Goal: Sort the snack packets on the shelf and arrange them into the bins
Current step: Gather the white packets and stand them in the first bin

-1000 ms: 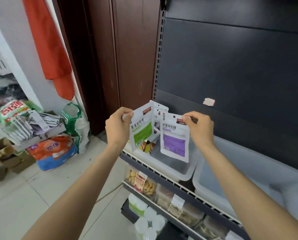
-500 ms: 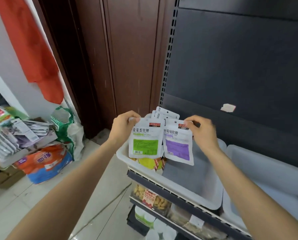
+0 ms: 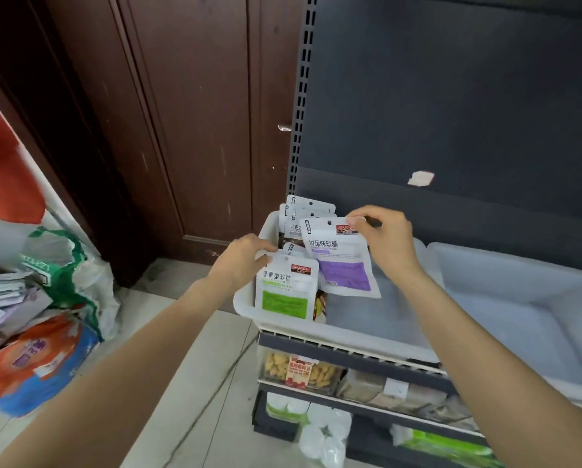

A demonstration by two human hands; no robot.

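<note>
The person stands at the shelf with both hands over the left white bin (image 3: 249, 310). The left hand (image 3: 240, 265) has its grip pinched on the top edge of the green-labelled packet (image 3: 284, 288), which stands at the bin's front left corner. The right hand (image 3: 384, 241) pinches the top of the purple-labelled packet (image 3: 340, 260), held up just behind and to the right of the green one. More packets (image 3: 303, 214) stand upright against the bin's back left corner. The neighbouring bin (image 3: 519, 298) to the right looks bare.

The risk, as I see it, is the light pouches slumping once let go: most of the bin floor is open, so nothing props them. The two flavours could also end up mixed in one bin if the purple packet is dropped where it hangs.
</note>
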